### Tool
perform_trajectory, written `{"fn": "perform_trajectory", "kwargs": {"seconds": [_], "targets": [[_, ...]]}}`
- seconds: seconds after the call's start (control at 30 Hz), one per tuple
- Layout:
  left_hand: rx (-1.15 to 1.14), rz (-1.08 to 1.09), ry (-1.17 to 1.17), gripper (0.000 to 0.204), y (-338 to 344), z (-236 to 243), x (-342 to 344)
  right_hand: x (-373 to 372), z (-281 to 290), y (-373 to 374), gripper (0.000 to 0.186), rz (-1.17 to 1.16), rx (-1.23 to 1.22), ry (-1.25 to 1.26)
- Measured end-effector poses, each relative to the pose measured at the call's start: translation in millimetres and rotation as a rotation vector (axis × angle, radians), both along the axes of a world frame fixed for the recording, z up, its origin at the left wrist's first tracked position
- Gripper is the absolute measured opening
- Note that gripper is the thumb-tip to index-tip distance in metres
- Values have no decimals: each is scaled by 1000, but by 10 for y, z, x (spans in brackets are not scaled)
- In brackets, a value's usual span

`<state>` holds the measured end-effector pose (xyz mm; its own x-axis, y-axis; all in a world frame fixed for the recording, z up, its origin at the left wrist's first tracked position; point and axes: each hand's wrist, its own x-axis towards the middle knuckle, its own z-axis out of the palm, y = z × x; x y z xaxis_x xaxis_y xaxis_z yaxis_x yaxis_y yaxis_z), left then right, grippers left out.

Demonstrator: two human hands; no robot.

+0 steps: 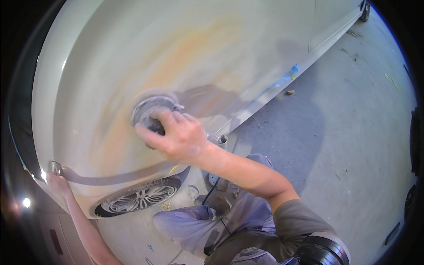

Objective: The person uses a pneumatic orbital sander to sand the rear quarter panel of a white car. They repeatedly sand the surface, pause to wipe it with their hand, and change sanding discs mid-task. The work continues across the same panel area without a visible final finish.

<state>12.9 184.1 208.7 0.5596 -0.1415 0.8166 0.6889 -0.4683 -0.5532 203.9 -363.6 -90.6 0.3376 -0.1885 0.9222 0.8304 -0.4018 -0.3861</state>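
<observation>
My right hand [179, 137] is closed over the dusty body of a round sander [152, 100], thumb on one side and fingers curled on the other. The sander's pad lies against the pale car panel [212, 44], on a patch of yellow and orange sanded-through paint [176, 53]. Far to the left, my left hand [56, 183] touches the car body right by a small door handle [56, 168]. Its fingers are too small and blurred to tell whether they grip the handle or lie on the panel.
The car's wheel [141, 198] is below the panel. Blue masking film [285, 79] is stuck along the sill. A dark hose [212, 192] runs by my bent legs [190, 225]. The grey concrete floor [353, 145] spreads to the right, with bits of debris on it.
</observation>
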Motion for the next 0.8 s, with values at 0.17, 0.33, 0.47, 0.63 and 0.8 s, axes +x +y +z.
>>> {"fn": "perform_trajectory", "kwargs": {"seconds": [0.17,0.33,0.47,0.63,0.8], "targets": [[270,60,-41,13,274,-50,16,481,-5,-673,50,-35,137,195],[-115,-30,-291,40,216,-170,135,1256,73,-1694,51,-158,502,407],[-282,-22,-366,52,248,-182,145,1046,196,-1400,55,-247,302,169],[-146,16,-333,52,506,-113,124,557,334,-786,58,-37,59,121],[-138,70,-320,21,539,-125,100,1059,391,-1415,54,-242,182,71]]}}
